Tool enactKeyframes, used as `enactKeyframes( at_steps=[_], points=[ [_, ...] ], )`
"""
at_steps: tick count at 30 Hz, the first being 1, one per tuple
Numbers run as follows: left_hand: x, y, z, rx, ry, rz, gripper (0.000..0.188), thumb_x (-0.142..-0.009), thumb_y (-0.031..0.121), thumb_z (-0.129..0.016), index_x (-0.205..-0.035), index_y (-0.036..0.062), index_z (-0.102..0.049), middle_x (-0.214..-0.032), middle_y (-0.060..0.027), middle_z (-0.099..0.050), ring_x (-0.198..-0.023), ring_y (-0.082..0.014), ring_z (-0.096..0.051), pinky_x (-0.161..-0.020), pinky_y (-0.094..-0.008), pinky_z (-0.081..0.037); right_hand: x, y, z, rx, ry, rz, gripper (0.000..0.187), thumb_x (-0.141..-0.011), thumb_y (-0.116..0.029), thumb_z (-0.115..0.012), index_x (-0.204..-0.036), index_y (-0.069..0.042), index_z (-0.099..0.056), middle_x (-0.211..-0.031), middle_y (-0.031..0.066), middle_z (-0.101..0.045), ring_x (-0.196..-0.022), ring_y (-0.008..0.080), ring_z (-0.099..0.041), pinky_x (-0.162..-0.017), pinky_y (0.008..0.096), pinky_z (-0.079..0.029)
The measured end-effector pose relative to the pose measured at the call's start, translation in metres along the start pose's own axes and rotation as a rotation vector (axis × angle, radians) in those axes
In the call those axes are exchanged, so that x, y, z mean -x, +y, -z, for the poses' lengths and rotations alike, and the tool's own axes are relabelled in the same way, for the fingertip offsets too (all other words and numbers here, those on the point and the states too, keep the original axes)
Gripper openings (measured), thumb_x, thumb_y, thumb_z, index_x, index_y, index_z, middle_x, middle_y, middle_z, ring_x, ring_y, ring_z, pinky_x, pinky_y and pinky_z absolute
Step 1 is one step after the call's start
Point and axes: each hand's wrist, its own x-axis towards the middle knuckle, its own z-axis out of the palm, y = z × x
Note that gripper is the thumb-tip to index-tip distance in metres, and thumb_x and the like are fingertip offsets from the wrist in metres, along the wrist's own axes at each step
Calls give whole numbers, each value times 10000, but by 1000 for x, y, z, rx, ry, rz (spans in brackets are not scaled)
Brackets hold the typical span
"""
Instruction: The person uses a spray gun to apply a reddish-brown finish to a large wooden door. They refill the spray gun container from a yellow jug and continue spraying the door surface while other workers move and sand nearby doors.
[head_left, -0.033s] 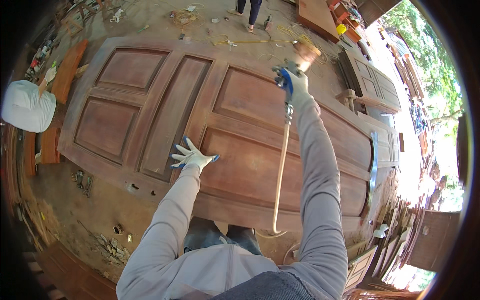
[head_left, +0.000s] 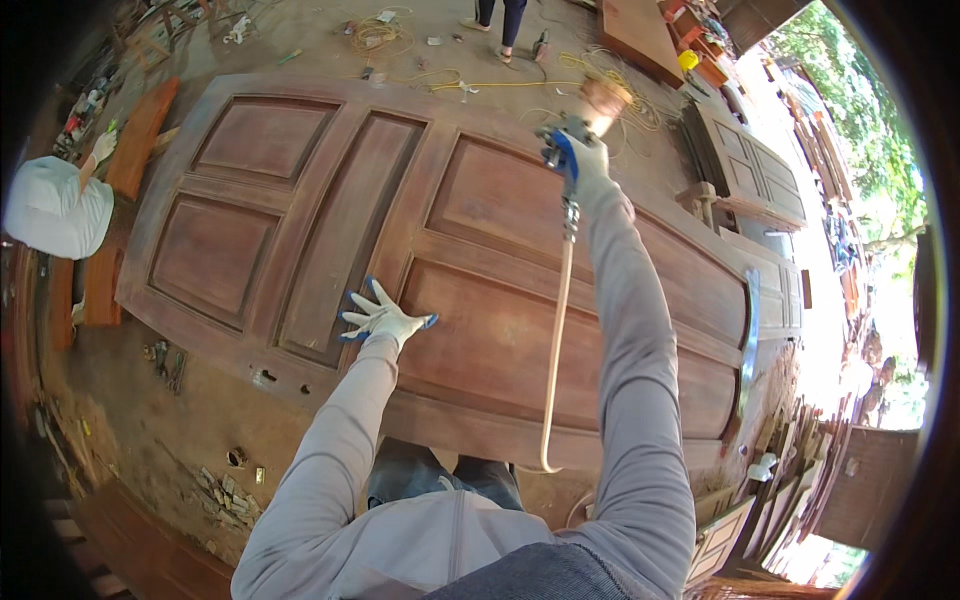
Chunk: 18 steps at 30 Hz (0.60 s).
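A large brown panelled wooden door (head_left: 465, 240) lies flat in front of me. My left hand (head_left: 388, 320), in a white glove with blue fingertips, rests on it with fingers spread, beside the tall narrow panel. My right hand (head_left: 587, 160), gloved too, is closed around a spray gun (head_left: 566, 145) held above the door's far edge. A brownish cup (head_left: 604, 100), slightly blurred, is attached to the gun. From the gun's metal fitting a pale hose (head_left: 557, 340) runs down across the door toward me. The trigger is hidden by my fingers.
A person in a white top (head_left: 62, 205) works at the far left beside reddish boards (head_left: 138, 140). Another person's legs (head_left: 508, 25) stand at the back. Yellow cords (head_left: 480, 86) lie on the floor. More panelled doors (head_left: 757, 165) stand at the right.
My right hand and the spray gun have shifted slightly left, and the hose has swung a little left with them. My left hand stays almost in place on the door.
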Motion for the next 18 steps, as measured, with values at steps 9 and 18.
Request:
enactKeyframes(
  at_steps=[9,18],
  points=[
    [-20,25,-5,-62,26,112,1505,-582,708,-842,-1585,213,166,-1650,-241,86,-1498,-519,-19,-1113,-749,-130,-139,66,-8,22,-1,-79,210,-840,-65,-772,-970,55,-659,-785,151,-708,-586,245,-686,-488,380,-590],
    [-10,50,-17,-86,148,139,1506,-558,665,-874,-1597,206,115,-1651,-246,25,-1494,-518,-56,-1107,-747,-165,-129,-25,265,254,267,-49,183,-851,-79,-763,-971,33,-683,-736,110,-684,-521,198,-635,-432,325,-513]
  ],
)
